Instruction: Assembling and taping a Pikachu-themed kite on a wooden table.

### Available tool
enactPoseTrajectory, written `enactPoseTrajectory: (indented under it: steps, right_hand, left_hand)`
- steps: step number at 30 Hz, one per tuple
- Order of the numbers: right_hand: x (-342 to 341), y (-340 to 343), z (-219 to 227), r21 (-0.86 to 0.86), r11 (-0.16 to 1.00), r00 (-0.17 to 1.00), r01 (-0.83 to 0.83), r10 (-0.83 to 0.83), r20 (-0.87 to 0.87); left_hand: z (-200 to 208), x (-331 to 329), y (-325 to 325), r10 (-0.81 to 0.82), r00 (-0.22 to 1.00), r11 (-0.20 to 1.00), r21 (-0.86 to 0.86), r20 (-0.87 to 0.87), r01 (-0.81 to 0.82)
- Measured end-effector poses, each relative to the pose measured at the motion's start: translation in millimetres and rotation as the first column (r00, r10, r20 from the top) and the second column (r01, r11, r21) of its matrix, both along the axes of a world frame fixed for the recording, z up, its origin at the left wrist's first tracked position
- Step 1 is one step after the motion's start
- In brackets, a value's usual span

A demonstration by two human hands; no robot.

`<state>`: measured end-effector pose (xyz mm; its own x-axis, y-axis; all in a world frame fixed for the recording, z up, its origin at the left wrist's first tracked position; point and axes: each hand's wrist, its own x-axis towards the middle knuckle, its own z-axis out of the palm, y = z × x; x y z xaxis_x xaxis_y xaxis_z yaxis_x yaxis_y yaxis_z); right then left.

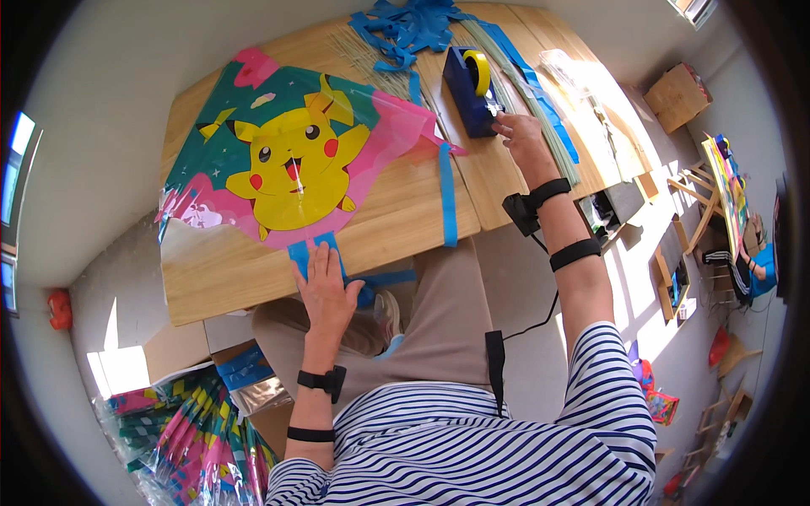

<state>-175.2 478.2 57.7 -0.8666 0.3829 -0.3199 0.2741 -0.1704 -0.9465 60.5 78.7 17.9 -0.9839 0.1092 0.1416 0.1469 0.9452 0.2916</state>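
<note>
A kite sheet (218, 160) in green and pink, with a yellow cartoon figure on it, lies spread on the table at the left. My left hand (325, 287) rests flat, fingers stretched, on a blue strip (301, 250) at the sheet's bottom corner, by the table's near edge. At the front of a dark blue tape dispenser (462, 88) with a yellow roll core (479, 72), my right hand (523, 139) has its thumb and fingers pinched by the cutter. A shiny bit of clear tape (494, 109) shows at the fingertips.
Thin sticks (531, 105) and blue strips (413, 25) lie across the table's (396, 223) far side. Another blue strip (448, 198) hangs over the near edge. Folded kites (190, 430) and a cardboard box (177, 347) stand at lower left. A person (764, 270) sits far right.
</note>
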Motion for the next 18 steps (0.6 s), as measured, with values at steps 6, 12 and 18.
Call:
enactPoseTrajectory:
  steps: [6, 12, 18]
  right_hand:
    - [23, -10, -27, -0.416, 0.906, 0.987, 0.075, -0.127, -0.099]
    - [48, -4, -43, -0.719, 0.668, 0.975, 0.192, -0.216, 0.060]
    - [30, -11, -29, -0.622, 0.777, 0.989, 0.098, -0.145, -0.026]
  left_hand:
    - [-2, 1, -1, 0.012, 1.000, 1.000, 0.000, 0.006, -0.012]
    - [-3, 1, 0, -0.004, 1.000, 1.000, -0.006, 0.013, 0.004]
    - [0, 1, 1, 0.010, 1.000, 1.000, -0.009, 0.002, -0.010]
